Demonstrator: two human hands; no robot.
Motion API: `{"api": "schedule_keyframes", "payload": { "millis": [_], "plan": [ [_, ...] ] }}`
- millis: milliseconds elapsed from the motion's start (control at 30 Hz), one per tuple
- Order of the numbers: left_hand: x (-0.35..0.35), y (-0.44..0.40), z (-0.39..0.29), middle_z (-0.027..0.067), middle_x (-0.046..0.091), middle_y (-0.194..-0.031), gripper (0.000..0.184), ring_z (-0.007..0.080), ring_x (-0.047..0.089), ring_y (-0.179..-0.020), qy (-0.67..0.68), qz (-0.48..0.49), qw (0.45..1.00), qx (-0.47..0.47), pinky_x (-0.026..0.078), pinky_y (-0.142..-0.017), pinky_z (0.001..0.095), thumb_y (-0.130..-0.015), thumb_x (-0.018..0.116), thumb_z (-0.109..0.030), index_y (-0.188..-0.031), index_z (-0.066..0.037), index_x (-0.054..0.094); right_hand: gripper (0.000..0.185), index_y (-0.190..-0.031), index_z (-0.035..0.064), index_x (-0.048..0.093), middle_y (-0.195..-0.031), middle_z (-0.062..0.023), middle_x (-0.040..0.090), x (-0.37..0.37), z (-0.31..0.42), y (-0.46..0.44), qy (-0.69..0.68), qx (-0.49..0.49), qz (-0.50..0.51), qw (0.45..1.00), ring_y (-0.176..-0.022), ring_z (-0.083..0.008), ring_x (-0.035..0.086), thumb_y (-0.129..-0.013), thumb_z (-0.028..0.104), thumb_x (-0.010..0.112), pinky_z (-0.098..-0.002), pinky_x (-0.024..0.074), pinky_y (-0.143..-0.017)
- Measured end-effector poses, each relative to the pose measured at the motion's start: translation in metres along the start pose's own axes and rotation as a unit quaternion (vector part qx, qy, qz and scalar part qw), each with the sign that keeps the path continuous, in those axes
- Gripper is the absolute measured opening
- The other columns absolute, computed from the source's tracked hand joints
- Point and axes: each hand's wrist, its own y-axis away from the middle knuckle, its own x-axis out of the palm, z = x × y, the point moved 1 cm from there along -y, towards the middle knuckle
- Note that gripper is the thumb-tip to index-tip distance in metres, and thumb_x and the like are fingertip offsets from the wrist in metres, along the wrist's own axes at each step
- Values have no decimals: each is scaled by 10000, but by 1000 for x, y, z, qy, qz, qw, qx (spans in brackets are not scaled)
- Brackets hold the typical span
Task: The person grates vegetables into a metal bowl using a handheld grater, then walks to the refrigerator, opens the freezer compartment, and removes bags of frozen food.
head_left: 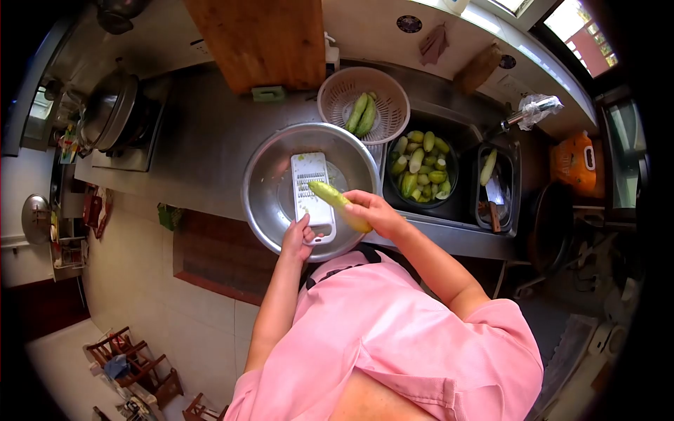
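Observation:
My left hand (298,237) is closed round the handle end of a white grater (309,184), which slants inside a large steel bowl (264,158). In my right hand (376,212) is a pale green cucumber (328,194). Its far tip lies over the grater's toothed middle; whether it touches the teeth I cannot tell. Small green bits cling to the grater's face. The bowl stands at the counter's front edge, close against my body.
Behind the bowl, a pink plastic basket (328,105) holds green cucumbers (361,116). In the sink at right, several cucumbers (415,160) fill a dark bowl, beside a tray (514,210) with a knife (495,203). A wooden board (256,42) leans on the wall; a lidded pan (109,112) sits far left.

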Motion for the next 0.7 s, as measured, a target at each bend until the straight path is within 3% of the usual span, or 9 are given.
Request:
{"api": "schedule_keyframes", "payload": {
  "millis": [267,333,367,400,433,467,533,567,700],
  "plan": [
    [-1,0,1,-75,269,-503,103,56,240,-390,-9,1,1000,2,468,-639,320,-878,474,-172,-956,-115,441,268,-1017,34,527,-843,-11,548,8,1,-1,221,-141,-100,960,-774,-70,501,-839,232,555,-218,422,-680],
    [-2,-2,2,-76,268,-501,104,55,244,-387,-10,-2,1000,2,472,-615,320,-879,474,-174,-958,-116,441,303,-966,38,497,-792,-17,525,3,-3,-5,70,-56,-108,990,-725,-101,509,-880,326,456,-248,436,-635],
    [-3,-3,2,-76,268,-501,104,55,244,-387,-11,0,1000,2,472,-615,320,-879,474,-174,-958,-116,441,303,-966,38,497,-792,-17,525,-2,-4,-7,70,-58,-110,990,-725,-101,509,-880,326,456,-248,436,-635],
    [-4,-4,2,-63,277,-506,108,63,250,-388,5,6,1000,3,475,-577,342,-878,479,-155,-959,-101,432,361,-942,46,490,-760,-18,505,-6,-4,-10,-129,13,-49,990,-709,-121,502,-875,394,421,-272,438,-620],
    [-5,-5,3,-51,286,-512,114,70,256,-389,21,11,1000,3,478,-540,364,-878,483,-137,-961,-87,423,423,-917,54,482,-729,-19,484,-8,-5,-10,-322,84,13,943,-693,-141,496,-870,463,386,-297,440,-606],
    [-6,-5,4,-51,286,-512,114,70,256,-389,20,12,1000,1,478,-540,364,-878,483,-137,-961,-87,423,423,-917,54,482,-729,-19,484,-9,-6,-8,-323,83,11,943,-693,-141,496,-870,463,386,-297,440,-606],
    [-4,-4,3,-55,280,-502,91,68,249,-387,20,16,1000,-4,478,-541,366,-880,481,-146,-939,-91,438,467,-876,75,462,-691,-11,437,-1,4,-3,-490,88,115,860,-679,-165,476,-848,531,371,-338,444,-610],
    [-3,-3,2,-55,280,-502,91,68,249,-387,20,17,1000,-4,478,-541,366,-880,481,-146,-939,-91,438,476,-909,77,480,-694,-18,462,-2,0,-5,-547,70,174,816,-673,-214,512,-843,539,389,-454,477,-653],
    [-1,-1,1,-57,280,-489,80,67,244,-383,17,10,1000,2,480,-545,366,-881,479,-150,-926,-93,446,461,-910,80,473,-680,-8,423,-1,-3,-3,-558,47,231,796,-639,-182,473,-846,529,388,-437,476,-656]
  ]
}}
